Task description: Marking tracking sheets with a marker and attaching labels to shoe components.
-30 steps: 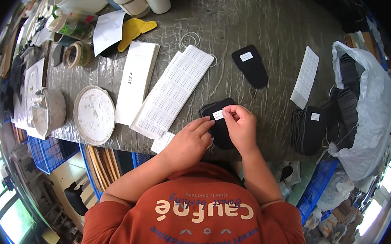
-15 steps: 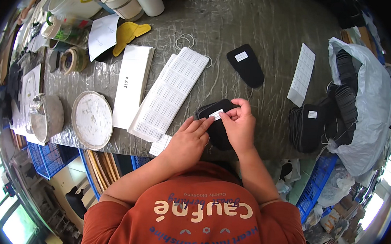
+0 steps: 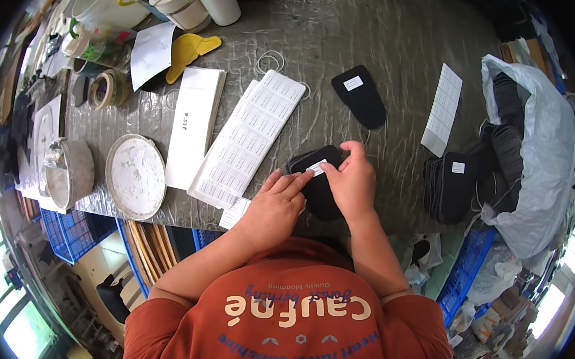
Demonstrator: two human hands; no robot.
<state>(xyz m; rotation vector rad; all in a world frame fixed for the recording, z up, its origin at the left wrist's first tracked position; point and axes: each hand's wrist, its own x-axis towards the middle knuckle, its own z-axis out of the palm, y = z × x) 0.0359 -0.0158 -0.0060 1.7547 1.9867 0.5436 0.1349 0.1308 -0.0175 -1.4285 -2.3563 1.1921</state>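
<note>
In front of me lies a small stack of black insole-shaped pads (image 3: 324, 199), the top one bearing a small white label (image 3: 317, 167). My left hand (image 3: 277, 202) lies over the stack's left side, fingers stretched out and fingertips at the label's left end. From the right, my right hand (image 3: 352, 184) sets its thumb on the label's other end, with its index finger raised and apart; the other fingers are partly hidden. Farther off lies a single labelled black pad (image 3: 360, 101). Sheets of white labels (image 3: 247, 133) are left of my hands, with a small label piece (image 3: 234, 213) by my left wrist.
Right of me are a label strip (image 3: 443, 110), a stack of labelled black pads (image 3: 448, 191) and a white plastic bag (image 3: 542, 164) of black pads. Leftward stand white cards (image 3: 194, 129), a round white lid (image 3: 135, 177), a tub (image 3: 69, 174) and tape rolls (image 3: 108, 89).
My right thumb has come down flat on the label, and the right index finger has lifted away from it. The left hand stays almost where it was.
</note>
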